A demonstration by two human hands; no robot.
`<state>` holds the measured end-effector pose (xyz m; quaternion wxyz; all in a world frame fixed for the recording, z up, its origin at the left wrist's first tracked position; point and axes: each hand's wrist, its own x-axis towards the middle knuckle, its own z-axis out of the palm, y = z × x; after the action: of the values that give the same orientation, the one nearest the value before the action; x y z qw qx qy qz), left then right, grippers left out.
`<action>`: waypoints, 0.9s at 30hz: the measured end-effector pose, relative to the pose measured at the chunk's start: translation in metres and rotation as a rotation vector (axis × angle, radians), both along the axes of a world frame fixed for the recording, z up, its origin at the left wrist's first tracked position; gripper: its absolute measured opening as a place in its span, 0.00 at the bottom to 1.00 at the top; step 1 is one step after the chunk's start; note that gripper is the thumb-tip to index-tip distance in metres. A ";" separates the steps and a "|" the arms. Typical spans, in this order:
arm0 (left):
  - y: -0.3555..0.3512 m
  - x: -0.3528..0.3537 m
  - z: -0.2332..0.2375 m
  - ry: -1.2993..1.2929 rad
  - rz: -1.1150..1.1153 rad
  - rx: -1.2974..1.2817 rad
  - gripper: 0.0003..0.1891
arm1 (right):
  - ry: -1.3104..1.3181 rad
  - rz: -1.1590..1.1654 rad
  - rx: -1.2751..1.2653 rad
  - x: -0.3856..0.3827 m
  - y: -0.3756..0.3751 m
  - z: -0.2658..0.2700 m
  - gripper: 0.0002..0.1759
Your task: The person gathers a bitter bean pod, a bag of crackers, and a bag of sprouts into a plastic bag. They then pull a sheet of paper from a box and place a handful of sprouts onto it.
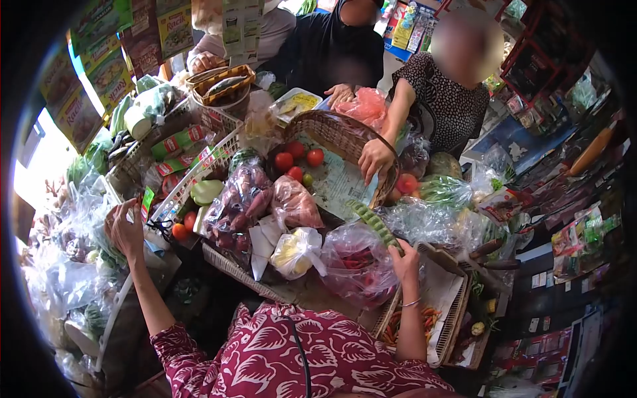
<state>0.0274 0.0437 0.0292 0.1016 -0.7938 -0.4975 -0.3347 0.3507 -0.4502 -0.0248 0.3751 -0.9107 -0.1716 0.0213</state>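
In my right hand [405,262] is a long, bumpy green stink bean pod [373,225], gripped at its lower end and slanting up to the left. Below the pod lies a clear bag of red chillies [358,265]. My left hand [125,229] is raised at the left, its fingers loosely bent and apart, with nothing visible in them. Clear plastic bags [73,232] hang and lie beside it. Between the hands are a bag of shallots [239,205], a pale green chayote [208,192] and a white bag with yellow contents [296,253].
Across the stall, a person's hand [376,159] reaches into a wicker basket [338,123] holding tomatoes [284,161]. Another person's hand [342,95] rests near a pink bag [367,107]. A basket of small orange chillies [430,322] stands by my right forearm. Seasoning packets [176,30] hang overhead.
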 end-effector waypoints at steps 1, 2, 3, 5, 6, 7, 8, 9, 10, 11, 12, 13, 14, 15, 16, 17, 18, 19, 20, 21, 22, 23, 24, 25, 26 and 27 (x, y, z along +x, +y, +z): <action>-0.001 0.001 0.001 0.004 0.005 0.000 0.09 | 0.092 -0.011 0.059 -0.007 0.006 0.019 0.22; -0.002 0.001 0.002 0.009 0.010 0.000 0.09 | 0.186 -0.022 0.117 -0.012 0.009 0.030 0.22; 0.000 0.000 0.000 0.004 0.007 0.003 0.09 | 0.189 -0.026 0.117 -0.009 0.005 0.021 0.22; -0.002 0.001 0.000 0.009 0.011 -0.006 0.09 | 0.009 0.012 -0.037 -0.001 -0.002 0.001 0.21; -0.002 0.001 0.001 0.008 0.022 -0.013 0.09 | 0.010 0.009 -0.036 -0.003 -0.003 0.000 0.21; -0.001 0.001 0.001 0.008 0.023 -0.011 0.09 | -0.004 0.009 0.000 -0.004 -0.001 0.001 0.21; 0.000 0.000 -0.001 0.009 0.021 -0.006 0.09 | -0.020 0.011 0.035 -0.004 0.001 0.003 0.20; 0.001 0.000 -0.002 0.014 0.018 -0.003 0.09 | -0.018 0.013 0.035 -0.002 0.002 0.002 0.20; 0.001 0.000 -0.003 0.019 0.018 -0.004 0.09 | -0.014 0.003 0.010 0.000 0.000 0.000 0.20; 0.002 0.000 -0.003 0.013 0.023 -0.009 0.10 | -0.009 -0.007 -0.016 0.000 -0.002 -0.001 0.20; 0.002 0.000 -0.003 0.008 0.031 -0.015 0.10 | -0.001 -0.005 -0.018 -0.002 -0.003 0.000 0.20; 0.003 0.000 -0.004 -0.005 0.029 -0.002 0.10 | -0.009 -0.002 -0.002 -0.004 -0.001 0.002 0.20; 0.004 -0.001 -0.005 -0.005 0.014 0.007 0.10 | -0.020 0.010 0.014 -0.003 0.002 0.004 0.20; 0.001 0.000 -0.002 -0.012 0.018 -0.001 0.10 | -0.004 -0.015 0.048 -0.002 0.003 0.003 0.20; -0.003 0.001 0.002 -0.016 0.019 -0.009 0.10 | 0.005 0.005 0.045 0.001 0.004 0.002 0.20; -0.002 0.000 0.002 -0.001 0.003 0.009 0.10 | 0.022 0.006 0.018 0.003 0.003 0.000 0.20; -0.001 0.000 0.001 -0.003 0.005 0.008 0.09 | 0.039 0.002 -0.009 0.004 0.001 -0.002 0.20; -0.001 0.000 0.000 -0.010 0.002 0.005 0.09 | -0.056 0.011 -0.118 0.006 -0.001 -0.009 0.21; -0.001 0.000 0.000 -0.022 -0.002 0.002 0.09 | -0.056 0.017 -0.120 0.005 0.000 -0.008 0.21; -0.001 0.001 -0.001 -0.025 0.006 -0.001 0.09 | -0.054 0.010 -0.100 0.004 0.002 -0.005 0.20; 0.000 0.000 -0.001 -0.019 0.007 0.003 0.08 | -0.048 0.003 -0.081 0.002 0.004 -0.002 0.19; 0.000 0.000 0.000 -0.009 0.006 0.007 0.08 | -0.043 0.008 -0.083 -0.002 0.007 0.004 0.19; 0.000 0.001 0.000 -0.005 0.011 0.004 0.08 | -0.003 0.028 0.050 -0.005 0.010 0.011 0.18; 0.000 0.001 0.000 -0.012 0.002 0.006 0.08 | 0.039 0.051 0.183 -0.006 0.013 0.015 0.17; 0.000 0.000 0.000 -0.018 -0.005 0.008 0.07 | 0.046 0.063 0.180 -0.006 0.015 0.013 0.17; 0.000 0.001 0.000 -0.019 0.004 0.012 0.07 | 0.008 0.090 0.343 -0.005 0.016 0.012 0.16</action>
<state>0.0280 0.0432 0.0295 0.1023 -0.7889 -0.4980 -0.3453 0.3454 -0.4346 -0.0124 0.5242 -0.8248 -0.2117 0.0120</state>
